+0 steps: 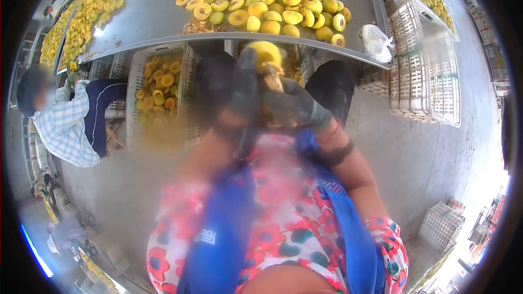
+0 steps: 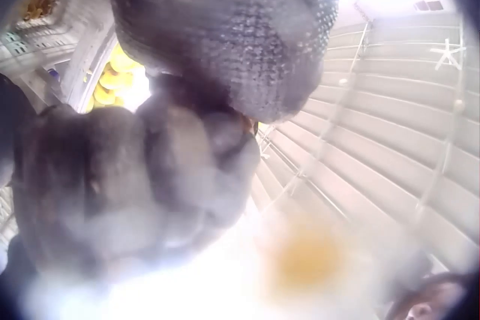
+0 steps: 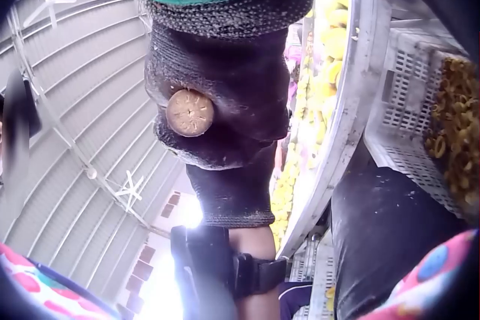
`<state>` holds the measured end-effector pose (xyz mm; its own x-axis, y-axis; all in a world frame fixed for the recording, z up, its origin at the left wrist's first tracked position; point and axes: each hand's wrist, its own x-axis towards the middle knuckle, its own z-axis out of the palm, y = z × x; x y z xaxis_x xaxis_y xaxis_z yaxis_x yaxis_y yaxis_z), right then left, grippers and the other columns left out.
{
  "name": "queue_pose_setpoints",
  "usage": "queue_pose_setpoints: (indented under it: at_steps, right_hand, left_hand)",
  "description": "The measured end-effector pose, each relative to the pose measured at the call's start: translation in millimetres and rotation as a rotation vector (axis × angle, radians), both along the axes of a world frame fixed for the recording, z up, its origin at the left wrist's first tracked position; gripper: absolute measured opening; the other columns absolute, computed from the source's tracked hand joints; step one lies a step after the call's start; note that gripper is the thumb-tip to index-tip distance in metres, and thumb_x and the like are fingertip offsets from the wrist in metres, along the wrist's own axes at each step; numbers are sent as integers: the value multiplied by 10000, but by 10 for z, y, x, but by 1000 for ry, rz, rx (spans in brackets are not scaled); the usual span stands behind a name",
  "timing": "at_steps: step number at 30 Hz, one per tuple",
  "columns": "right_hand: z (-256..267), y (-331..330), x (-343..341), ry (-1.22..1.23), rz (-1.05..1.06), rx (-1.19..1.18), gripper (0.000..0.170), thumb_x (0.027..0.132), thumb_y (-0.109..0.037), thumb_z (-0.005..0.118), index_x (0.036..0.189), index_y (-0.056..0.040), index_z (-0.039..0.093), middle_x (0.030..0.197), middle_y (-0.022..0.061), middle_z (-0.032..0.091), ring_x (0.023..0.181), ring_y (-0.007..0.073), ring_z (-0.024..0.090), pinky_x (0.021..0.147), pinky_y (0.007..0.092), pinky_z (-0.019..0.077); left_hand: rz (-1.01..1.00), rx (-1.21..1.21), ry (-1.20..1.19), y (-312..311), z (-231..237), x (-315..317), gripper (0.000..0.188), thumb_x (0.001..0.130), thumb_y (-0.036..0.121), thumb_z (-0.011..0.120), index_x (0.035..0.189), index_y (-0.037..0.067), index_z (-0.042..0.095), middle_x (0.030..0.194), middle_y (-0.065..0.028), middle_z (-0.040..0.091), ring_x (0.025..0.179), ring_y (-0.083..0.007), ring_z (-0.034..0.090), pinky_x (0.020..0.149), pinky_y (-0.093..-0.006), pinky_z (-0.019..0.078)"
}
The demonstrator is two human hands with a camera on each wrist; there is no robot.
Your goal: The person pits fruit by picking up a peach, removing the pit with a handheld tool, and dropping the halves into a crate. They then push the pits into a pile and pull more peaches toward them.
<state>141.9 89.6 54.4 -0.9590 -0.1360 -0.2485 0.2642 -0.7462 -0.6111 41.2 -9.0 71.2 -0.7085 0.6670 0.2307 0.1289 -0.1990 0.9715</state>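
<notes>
Ahead: table edge (image 1: 348,53) — low barrier | left: fruit crate (image 1: 132,84) | right: open floor (image 1: 376,111) — then stacked crates (image 1: 425,73)

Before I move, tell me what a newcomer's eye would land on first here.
The heap of yellow peach halves across the metal table likely draws the eye first. Next, at the table's near edge, the dark-gloved left grip holds a yellow peach and the right grip a round-ended wooden handle.

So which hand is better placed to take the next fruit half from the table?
Left, probably: the left hand holds a fruit it could set down and is nearer the table; the right hand grips a wooden handle.
</notes>
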Motion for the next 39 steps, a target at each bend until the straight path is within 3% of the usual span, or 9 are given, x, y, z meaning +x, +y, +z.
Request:
queue_pose_setpoints:
  at_steps: [4, 5, 8, 12, 16, 21, 24, 34, 39]
  right_hand:
    - [-213, 36, -36, 55, -18, 32, 125, 924, -172, 548, 906, -49, 535, 641, 19, 515, 478, 92, 488, 418, 233, 395]
    - [-234, 58, -39, 42, -40, 61, 127, 925, -172, 546, 901, -48, 534, 641, 18, 515, 483, 92, 493, 427, 233, 401]
    - [-204, 110, 41, 135, -253, 546, 136, 926, -178, 545, 890, -47, 534, 642, 15, 518, 498, 95, 504, 455, 236, 415]
    - [-450, 144, 52, 465, -410, 1000, 150, 928, -188, 546, 887, -44, 536, 642, 16, 528, 507, 96, 506, 470, 244, 418]
    - [-175, 128, 11, -149, -153, 572, 148, 930, -189, 543, 897, -45, 535, 652, 17, 532, 510, 85, 497, 476, 247, 418]
    - [-305, 107, 83, 295, -380, 1035, 136, 929, -184, 551, 931, -48, 537, 675, -7, 524, 526, 65, 475, 491, 234, 418]
    - [-550, 194, 96, -2, -309, 532, 136, 928, -184, 555, 930, -49, 535, 676, -17, 519, 533, 59, 468, 498, 227, 418]
    - [-16, 239, 31, -166, -372, 462, 174, 933, -202, 550, 954, -29, 541, 645, 15, 536, 482, 90, 495, 434, 235, 406]
    - [75, 258, -11, 7, -546, 503, 209, 932, -218, 550, 990, -18, 555, 658, 33, 559, 470, 106, 508, 418, 236, 403]
  left_hand:
    - [827, -283, 477, -269, -413, -537, 275, 928, 208, 498, 1098, -2, 551, 962, -195, 625, 843, -259, 623, 695, -338, 497]
    - [783, -149, -140, -407, -367, -707, 274, 917, 206, 509, 1088, -2, 557, 961, -217, 620, 842, -305, 623, 685, -364, 497]
    - [1085, -781, 527, -1198, -693, -1427, 387, 924, 332, 488, 1095, -7, 563, 1004, -209, 626, 900, -369, 610, 767, -416, 489]
    - [1105, -852, 978, -1406, -517, -1662, 421, 894, 365, 532, 1125, 19, 590, 1062, -185, 630, 971, -355, 594, 883, -423, 456]
    - [815, -805, 967, -592, -916, -1787, 452, 840, 418, 563, 1089, 48, 638, 1047, -185, 636, 999, -363, 579, 880, -438, 440]
    - [311, -1167, 731, 690, -989, -1662, 575, 759, 601, 536, 1015, 105, 671, 1038, -153, 657, 1001, -339, 592, 878, -439, 428]
    - [298, -1182, 730, 925, -1180, -1663, 568, 757, 609, 507, 981, 114, 673, 1009, -151, 665, 987, -335, 599, 870, -436, 424]
    - [-197, -160, -4, 144, -282, -997, 375, 905, 210, 589, 1232, 45, 509, 1111, -61, 602, 949, -191, 595, 848, -288, 467]
    - [-247, -166, 667, 24, -216, -673, 415, 869, 132, 613, 1259, 56, 493, 1214, -122, 550, 1150, -232, 516, 978, -346, 411]
